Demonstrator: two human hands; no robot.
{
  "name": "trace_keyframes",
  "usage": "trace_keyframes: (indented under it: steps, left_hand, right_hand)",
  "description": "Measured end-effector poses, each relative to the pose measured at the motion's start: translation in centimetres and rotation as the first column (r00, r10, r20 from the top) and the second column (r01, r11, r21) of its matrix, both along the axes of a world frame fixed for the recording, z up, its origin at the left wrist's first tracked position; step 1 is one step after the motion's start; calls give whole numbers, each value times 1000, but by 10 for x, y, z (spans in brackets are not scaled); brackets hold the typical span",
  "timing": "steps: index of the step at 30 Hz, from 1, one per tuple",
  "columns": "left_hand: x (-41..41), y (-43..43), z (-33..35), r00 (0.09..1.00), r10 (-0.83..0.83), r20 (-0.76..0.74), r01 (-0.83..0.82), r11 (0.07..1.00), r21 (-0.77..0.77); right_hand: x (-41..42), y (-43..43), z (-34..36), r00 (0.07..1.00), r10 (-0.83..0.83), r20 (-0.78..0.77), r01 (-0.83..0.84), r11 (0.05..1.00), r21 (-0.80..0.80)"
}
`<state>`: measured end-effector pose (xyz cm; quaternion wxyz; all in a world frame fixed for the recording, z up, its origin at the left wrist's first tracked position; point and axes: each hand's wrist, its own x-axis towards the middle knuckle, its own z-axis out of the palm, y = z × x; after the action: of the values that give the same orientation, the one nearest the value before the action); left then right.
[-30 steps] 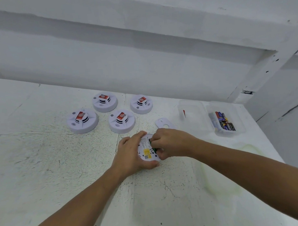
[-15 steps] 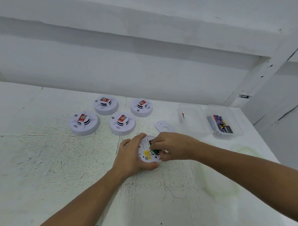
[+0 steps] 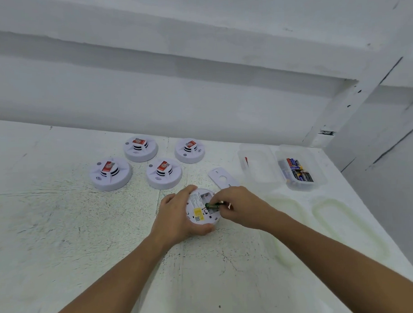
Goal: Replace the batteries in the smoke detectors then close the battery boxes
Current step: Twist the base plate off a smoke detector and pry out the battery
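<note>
1. Leftmost, four smoke detectors sit face-up at the back of the table;
2. left hand fingers curl round an upturned detector on the table;
3. right hand fingers pinch a green battery at its open compartment;
4. a loose cover lies just behind; a clear box of batteries stands far right.

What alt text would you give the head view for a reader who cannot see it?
A person's left hand steadies an upturned smoke detector on a white table while the right hand pinches a green battery at its open compartment. Four more detectors stand behind; a clear box of batteries sits right.
</note>
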<state>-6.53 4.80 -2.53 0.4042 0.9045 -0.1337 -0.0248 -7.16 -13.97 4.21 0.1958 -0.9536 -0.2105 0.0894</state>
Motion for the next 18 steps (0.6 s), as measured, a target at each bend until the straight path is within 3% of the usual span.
trace_keyframes:
  steps: [2, 5, 9, 13, 15, 18]
  left_hand:
    - [-1, 0, 0, 1000, 4, -10, -4, 1000, 6]
    - [0, 1, -1, 998, 22, -51, -22, 1000, 9]
    - [-1, 1, -2, 998, 23, -50, -21, 999, 26]
    - [-3, 0, 1, 998, 33, -45, -33, 999, 6]
    - [-4, 0, 2, 999, 35, -41, -35, 999, -4]
    - [-2, -2, 2, 997, 43, -64, -43, 999, 0]
  right_hand:
    - [-3, 1, -4, 980, -185, -69, 193, 969, 153]
    - [0, 1, -7, 872, -368, -322, 475, 792, 383]
    - [5, -2, -3, 719, -273, -639, 683, 446, 578]
    - [13, -10, 8, 609, -157, -777, 793, 145, 592]
    - [21, -19, 17, 595, -162, -787, 803, 82, 590]
    - [39, -37, 33, 621, -269, -736, 781, 125, 612]
